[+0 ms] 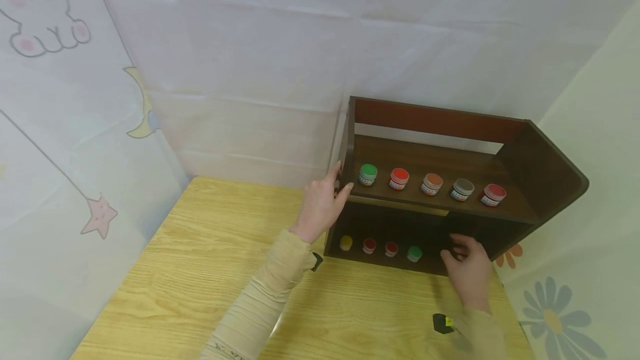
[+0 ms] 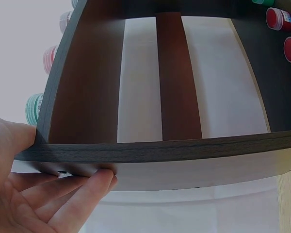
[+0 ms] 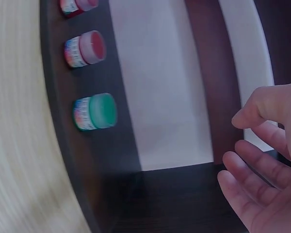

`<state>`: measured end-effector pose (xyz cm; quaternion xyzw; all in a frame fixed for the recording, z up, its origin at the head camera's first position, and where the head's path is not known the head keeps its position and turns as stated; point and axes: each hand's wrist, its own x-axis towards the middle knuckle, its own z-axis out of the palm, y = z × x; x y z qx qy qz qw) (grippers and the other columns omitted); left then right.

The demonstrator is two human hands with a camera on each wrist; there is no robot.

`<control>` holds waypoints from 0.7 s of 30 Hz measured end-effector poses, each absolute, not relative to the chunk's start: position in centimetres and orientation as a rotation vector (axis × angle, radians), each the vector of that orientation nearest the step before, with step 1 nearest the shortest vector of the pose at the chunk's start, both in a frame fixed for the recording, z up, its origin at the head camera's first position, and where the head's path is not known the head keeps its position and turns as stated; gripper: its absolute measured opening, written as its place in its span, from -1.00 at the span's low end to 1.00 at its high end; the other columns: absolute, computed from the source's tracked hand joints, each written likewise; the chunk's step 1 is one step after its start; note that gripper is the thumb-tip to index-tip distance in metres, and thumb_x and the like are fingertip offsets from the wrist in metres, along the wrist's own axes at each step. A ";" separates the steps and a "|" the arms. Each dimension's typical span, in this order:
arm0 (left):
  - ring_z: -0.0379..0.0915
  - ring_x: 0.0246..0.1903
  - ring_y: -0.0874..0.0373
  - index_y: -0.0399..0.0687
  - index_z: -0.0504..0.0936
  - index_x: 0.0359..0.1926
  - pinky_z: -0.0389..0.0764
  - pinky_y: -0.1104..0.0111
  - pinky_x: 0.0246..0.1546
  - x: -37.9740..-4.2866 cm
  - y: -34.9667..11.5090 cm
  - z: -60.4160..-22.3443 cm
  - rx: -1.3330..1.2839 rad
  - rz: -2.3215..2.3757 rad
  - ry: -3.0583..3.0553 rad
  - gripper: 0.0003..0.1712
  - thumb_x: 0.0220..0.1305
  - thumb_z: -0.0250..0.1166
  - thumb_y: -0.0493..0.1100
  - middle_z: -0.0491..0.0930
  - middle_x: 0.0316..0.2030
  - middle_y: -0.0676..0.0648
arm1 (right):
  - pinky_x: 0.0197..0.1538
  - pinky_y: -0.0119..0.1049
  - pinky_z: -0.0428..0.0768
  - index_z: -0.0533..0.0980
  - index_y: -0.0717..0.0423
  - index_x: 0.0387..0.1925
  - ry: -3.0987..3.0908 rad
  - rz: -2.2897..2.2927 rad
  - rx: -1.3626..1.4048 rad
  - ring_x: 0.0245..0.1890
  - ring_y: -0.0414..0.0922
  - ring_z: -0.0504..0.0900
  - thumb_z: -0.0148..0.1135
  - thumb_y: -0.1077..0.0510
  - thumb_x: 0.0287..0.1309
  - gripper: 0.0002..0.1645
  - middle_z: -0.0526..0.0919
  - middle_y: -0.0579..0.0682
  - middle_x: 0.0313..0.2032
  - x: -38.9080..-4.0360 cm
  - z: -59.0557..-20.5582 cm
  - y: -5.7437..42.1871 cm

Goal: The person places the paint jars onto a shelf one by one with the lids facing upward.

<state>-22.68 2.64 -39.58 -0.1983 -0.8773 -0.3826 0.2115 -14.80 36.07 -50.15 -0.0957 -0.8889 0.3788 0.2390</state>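
A dark brown two-tier wooden shelf point(image 1: 542, 174) stands on the table in the head view. My left hand point(image 1: 319, 207) holds its left side panel at the front edge, thumb at the board's corner and fingers against the outer face point(image 2: 150, 172). At the right end of the lower tier is my right hand point(image 1: 470, 271), nothing held, with fingers loosely bent and apart. In the right wrist view, a small green-lidded paint jar point(image 3: 96, 111) sits to the left of that hand, with a red jar point(image 3: 85, 48) beyond it.
Along the upper tier runs a row of small jars: green point(image 1: 368, 174), red point(image 1: 399, 179), orange point(image 1: 431, 184), grey point(image 1: 462, 189) and dark red point(image 1: 493, 195). A yellow-lidded jar point(image 1: 346, 243) begins the lower row. Wood-grain table point(image 1: 200, 249) extends left; pale cloth point(image 1: 260, 60) hangs behind.
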 end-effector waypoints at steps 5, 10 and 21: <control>0.55 -0.58 0.15 -0.36 0.36 0.43 0.52 0.41 -0.60 -22.6 2.7 -39.5 -0.549 -1.074 -2.443 -0.33 0.47 0.28 -0.07 0.71 -0.32 -0.22 | -0.12 -0.47 0.42 0.58 0.29 0.10 -2.421 1.078 -0.296 -0.12 -0.05 0.53 0.34 0.34 0.19 -0.58 0.60 0.25 0.01 -14.0 -48.7 36.3; 0.57 -0.58 0.14 -0.35 0.37 0.42 0.53 0.40 -0.59 -22.6 2.7 -39.6 -0.559 -1.065 -2.431 -0.33 0.48 0.28 -0.06 0.71 -0.31 -0.21 | -0.10 -0.43 0.42 0.62 0.26 0.07 -2.357 1.068 -0.356 -0.16 -0.27 0.50 0.33 0.33 0.19 -0.62 0.65 0.21 -0.01 -13.1 -47.7 36.5; 0.49 -0.64 0.19 -0.37 0.37 0.42 0.48 0.43 -0.64 -22.6 2.6 -39.5 -0.553 -1.083 -2.434 -0.33 0.47 0.28 -0.07 0.71 -0.34 -0.22 | -0.17 -0.55 0.37 0.65 0.24 0.01 -2.279 1.025 -0.451 -0.23 -0.46 0.45 0.34 0.35 0.15 -0.65 0.68 0.06 -0.13 -11.8 -46.2 37.1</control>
